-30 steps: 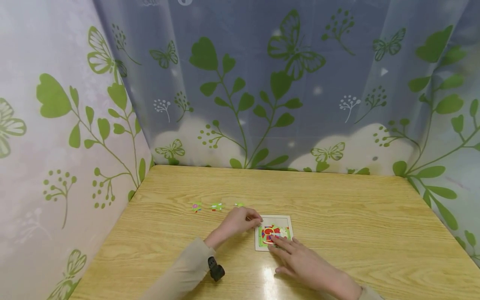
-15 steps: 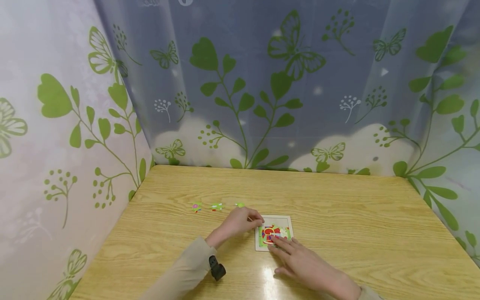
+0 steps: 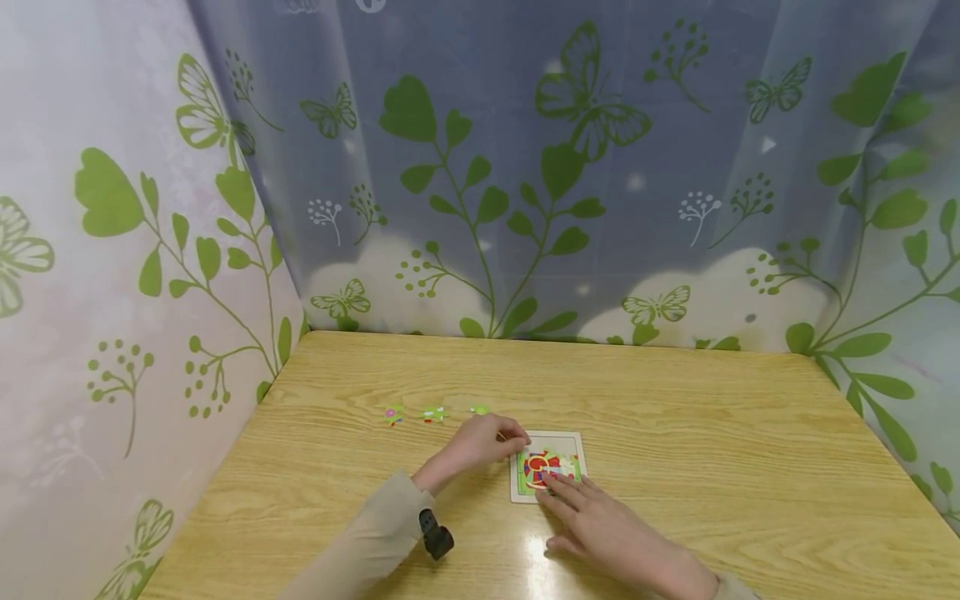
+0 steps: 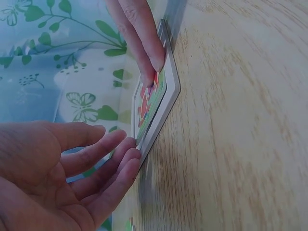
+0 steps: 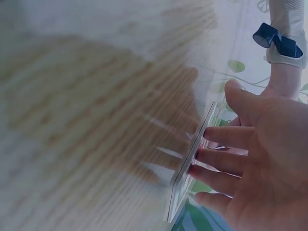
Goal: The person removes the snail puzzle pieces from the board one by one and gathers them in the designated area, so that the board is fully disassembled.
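Observation:
A square jigsaw puzzle board with a pale frame lies on the table, its lower part filled with red, green and purple picture pieces. At its upper left corner is my left hand. In the left wrist view, that hand's fingers are loosely bent, with fingertips right at the frame's edge and no piece showing between thumb and fingers. My right hand rests straight fingertips on the puzzle's lower right part, hiding some of it. In the right wrist view, the fingers reach over the board's near edge.
Three loose puzzle pieces lie in a row behind my left hand: one with a pink spot, a green and white one and a green one. A leaf-patterned curtain borders the wooden table.
My left hand has shifted very slightly right along the board's upper left corner. My right hand stays almost still on the puzzle, and the loose pieces have not moved.

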The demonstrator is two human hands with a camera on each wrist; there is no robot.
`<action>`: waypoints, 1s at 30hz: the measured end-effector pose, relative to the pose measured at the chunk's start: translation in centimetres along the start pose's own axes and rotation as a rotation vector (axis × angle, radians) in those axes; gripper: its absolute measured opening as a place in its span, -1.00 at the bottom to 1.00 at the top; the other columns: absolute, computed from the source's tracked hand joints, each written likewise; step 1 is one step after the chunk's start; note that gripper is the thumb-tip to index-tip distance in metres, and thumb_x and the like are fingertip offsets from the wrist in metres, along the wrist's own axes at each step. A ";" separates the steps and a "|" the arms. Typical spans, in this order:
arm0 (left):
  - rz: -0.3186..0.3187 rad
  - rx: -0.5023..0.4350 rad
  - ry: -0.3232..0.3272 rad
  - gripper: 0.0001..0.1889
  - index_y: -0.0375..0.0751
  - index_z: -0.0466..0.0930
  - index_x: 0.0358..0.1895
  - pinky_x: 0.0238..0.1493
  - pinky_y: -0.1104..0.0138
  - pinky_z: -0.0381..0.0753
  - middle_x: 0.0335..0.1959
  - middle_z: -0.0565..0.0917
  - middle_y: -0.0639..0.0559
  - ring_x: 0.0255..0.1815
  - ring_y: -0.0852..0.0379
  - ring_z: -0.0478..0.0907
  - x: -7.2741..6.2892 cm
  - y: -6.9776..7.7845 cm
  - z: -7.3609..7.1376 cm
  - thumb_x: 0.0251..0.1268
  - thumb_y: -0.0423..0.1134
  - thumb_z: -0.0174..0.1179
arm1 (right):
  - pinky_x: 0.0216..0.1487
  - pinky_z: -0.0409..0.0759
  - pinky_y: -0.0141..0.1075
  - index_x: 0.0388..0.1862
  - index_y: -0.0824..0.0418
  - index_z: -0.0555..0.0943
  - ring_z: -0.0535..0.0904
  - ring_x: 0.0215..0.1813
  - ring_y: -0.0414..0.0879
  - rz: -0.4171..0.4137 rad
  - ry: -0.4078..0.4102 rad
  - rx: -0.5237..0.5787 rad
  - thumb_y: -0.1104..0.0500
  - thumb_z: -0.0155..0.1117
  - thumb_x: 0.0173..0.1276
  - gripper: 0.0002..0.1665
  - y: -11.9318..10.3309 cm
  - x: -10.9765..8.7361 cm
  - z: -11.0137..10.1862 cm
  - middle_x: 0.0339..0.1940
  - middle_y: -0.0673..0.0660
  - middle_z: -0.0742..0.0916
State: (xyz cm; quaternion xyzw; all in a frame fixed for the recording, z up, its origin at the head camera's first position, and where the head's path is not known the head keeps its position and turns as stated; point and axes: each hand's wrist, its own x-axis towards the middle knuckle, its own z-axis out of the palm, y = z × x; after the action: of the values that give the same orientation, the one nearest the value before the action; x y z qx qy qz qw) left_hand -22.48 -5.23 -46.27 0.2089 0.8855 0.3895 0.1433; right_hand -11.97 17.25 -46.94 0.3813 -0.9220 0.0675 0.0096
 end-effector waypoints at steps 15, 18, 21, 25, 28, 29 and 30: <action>0.085 0.122 -0.042 -0.68 -0.23 0.75 -0.16 -0.26 0.51 0.53 -0.33 0.69 0.02 -0.30 0.18 0.57 0.3 0.5 0.8 -0.04 -0.36 0.60 | 0.42 0.41 0.09 0.41 0.30 0.49 0.45 0.43 0.20 -0.015 0.022 -0.039 -0.21 0.15 0.51 -0.26 -0.1 0.0 0.2 0.44 0.31 0.51; 0.094 0.162 -0.041 -0.67 -0.23 0.76 -0.16 -0.26 0.51 0.52 -0.32 0.70 0.04 -0.30 0.18 0.57 0.3 0.6 0.9 -0.05 -0.34 0.61 | 0.41 0.41 0.09 0.41 0.30 0.48 0.45 0.43 0.19 -0.017 0.022 -0.043 -0.21 0.14 0.51 -0.25 -0.1 0.0 0.2 0.44 0.31 0.51; 0.098 0.185 -0.033 -0.67 -0.21 0.77 -0.16 -0.25 0.51 0.51 -0.32 0.71 0.05 -0.30 0.19 0.56 0.4 0.6 0.9 -0.05 -0.32 0.61 | 0.41 0.41 0.09 0.41 0.30 0.48 0.45 0.43 0.19 -0.017 0.024 -0.046 -0.21 0.14 0.51 -0.25 0.0 0.0 0.3 0.43 0.32 0.52; 0.111 0.223 -0.026 -0.68 -0.19 0.78 -0.16 -0.25 0.50 0.50 -0.32 0.70 0.06 -0.30 0.21 0.55 0.4 0.7 1.0 -0.05 -0.29 0.62 | 0.42 0.41 0.08 0.41 0.31 0.49 0.45 0.43 0.20 -0.020 0.029 -0.046 -0.22 0.14 0.51 -0.25 -0.1 0.0 0.3 0.43 0.32 0.52; 0.126 0.258 -0.024 -0.67 -0.16 0.77 -0.16 -0.24 0.49 0.50 -0.32 0.68 0.08 -0.29 0.22 0.54 0.4 0.7 1.0 -0.04 -0.27 0.62 | 0.41 0.41 0.08 0.41 0.31 0.49 0.45 0.43 0.19 -0.025 0.033 -0.043 -0.22 0.14 0.51 -0.25 -0.1 0.0 0.2 0.43 0.32 0.52; 0.130 0.263 -0.023 -0.68 -0.16 0.76 -0.16 -0.24 0.49 0.50 -0.31 0.67 0.08 -0.29 0.21 0.53 0.4 0.7 1.0 -0.03 -0.27 0.62 | 0.41 0.42 0.08 0.41 0.31 0.49 0.45 0.43 0.19 -0.027 0.034 -0.040 -0.22 0.14 0.51 -0.25 -0.1 0.0 0.2 0.43 0.32 0.52; 0.134 0.261 -0.023 -0.69 -0.15 0.76 -0.17 -0.24 0.48 0.50 -0.31 0.68 0.07 -0.28 0.21 0.54 0.4 0.7 1.0 -0.01 -0.27 0.61 | 0.41 0.42 0.08 0.40 0.31 0.49 0.45 0.43 0.19 -0.027 0.035 -0.038 -0.21 0.14 0.51 -0.25 -0.1 0.0 0.2 0.43 0.32 0.51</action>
State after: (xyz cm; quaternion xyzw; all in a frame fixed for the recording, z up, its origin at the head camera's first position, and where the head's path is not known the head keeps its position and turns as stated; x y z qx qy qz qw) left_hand -22.22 -4.05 -46.42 0.2888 0.9110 0.2772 0.0987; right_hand -11.90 17.14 -47.11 0.3922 -0.9175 0.0565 0.0338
